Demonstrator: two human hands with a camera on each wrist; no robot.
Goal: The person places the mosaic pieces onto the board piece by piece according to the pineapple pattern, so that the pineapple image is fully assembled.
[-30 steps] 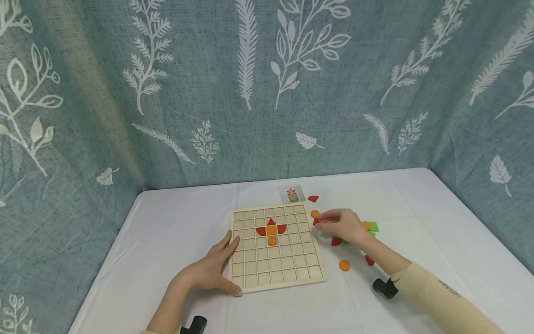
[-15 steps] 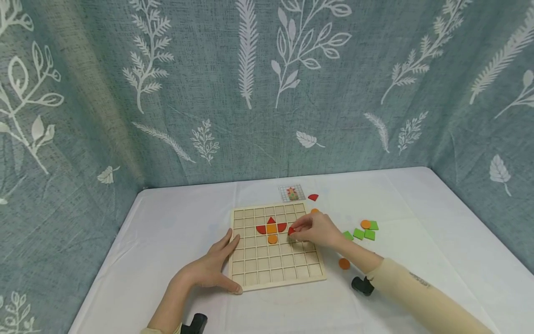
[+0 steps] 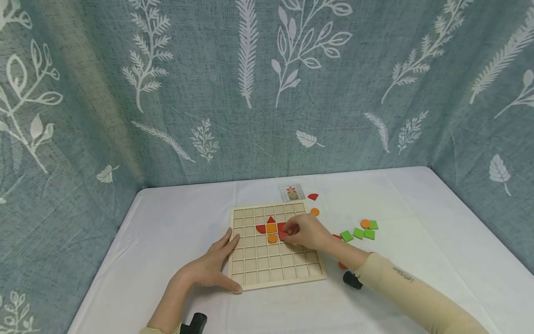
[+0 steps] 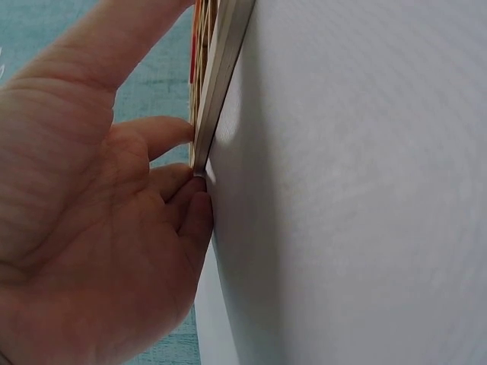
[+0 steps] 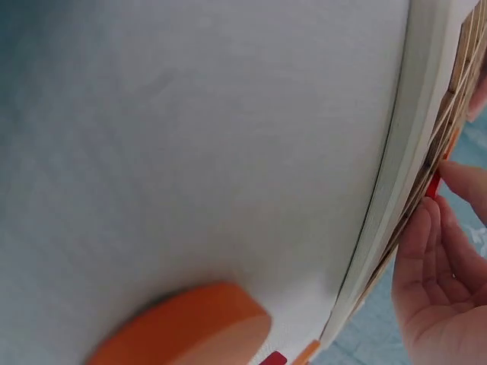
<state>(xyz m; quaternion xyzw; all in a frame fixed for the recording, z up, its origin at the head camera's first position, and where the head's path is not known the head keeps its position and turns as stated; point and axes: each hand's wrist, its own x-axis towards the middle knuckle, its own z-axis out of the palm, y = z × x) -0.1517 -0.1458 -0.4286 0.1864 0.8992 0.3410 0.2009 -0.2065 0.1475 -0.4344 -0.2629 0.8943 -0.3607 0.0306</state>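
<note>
My right hand (image 3: 309, 233) pinches a red quarter-circle tile (image 3: 282, 235) between thumb and fingers. The tile is at the grid cell to the right of an orange disc (image 3: 272, 238) on the wooden grid board (image 3: 257, 266). In the right wrist view the red tile (image 5: 433, 185) shows as a thin edge at the fingertips. Above the disc sit an orange square (image 3: 271, 228), a red triangle (image 3: 270, 219) and a red quarter-circle (image 3: 260, 229); another red one is partly covered by my fingers. My left hand (image 3: 208, 268) rests spread along the board's left edge, thumb at the near corner.
Behind the board lies a pattern card (image 3: 292, 192). To the right are a loose red quarter-circle (image 3: 313, 196), an orange disc (image 3: 314, 212) and several green squares (image 3: 358, 233), one with an orange disc (image 3: 365, 223) against it. My right forearm partly covers more tiles.
My right hand has carried the red quarter-circle tile left from beside the board to the cell right of the orange disc. The left hand stays in place.
</note>
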